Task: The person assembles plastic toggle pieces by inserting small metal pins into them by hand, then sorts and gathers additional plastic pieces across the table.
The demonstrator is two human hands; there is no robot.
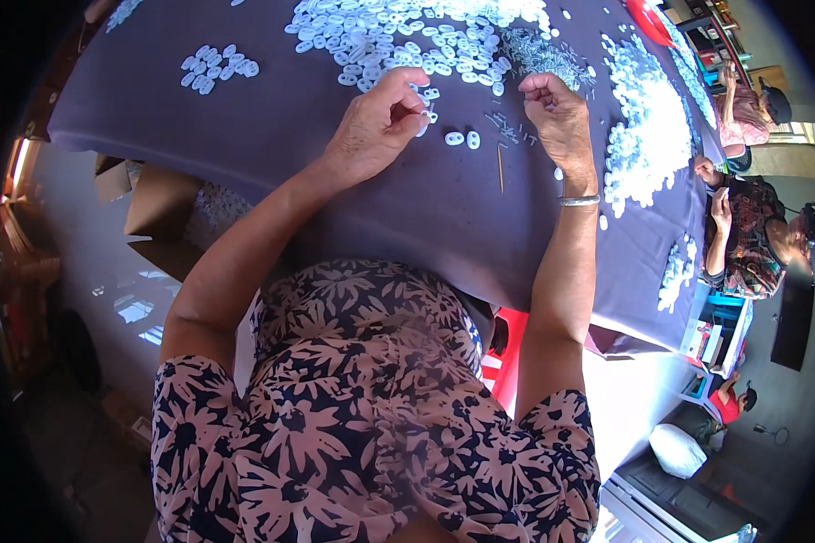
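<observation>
My left hand (382,122) is curled above the dark cloth, with thumb and fingers closed around a white two-holed oval piece (423,130) that shows partly past the thumb. More such pieces lie by its fingertips. To the right, my right hand (557,113) has its fingers bent in to the thumb; whatever they pinch is hidden. Between the hands lie two loose white oval pieces (463,139) side by side. Near my right hand are a few small metal pins (505,128) and a thin wooden stick (501,169).
A large heap of white oval pieces (362,41) spreads at the far side, beside a pile of metal pins (543,56). Another white heap (647,127) lies right; a small cluster (215,69) left. An open cardboard box (163,204) stands below the table edge. Other people (756,226) sit at right.
</observation>
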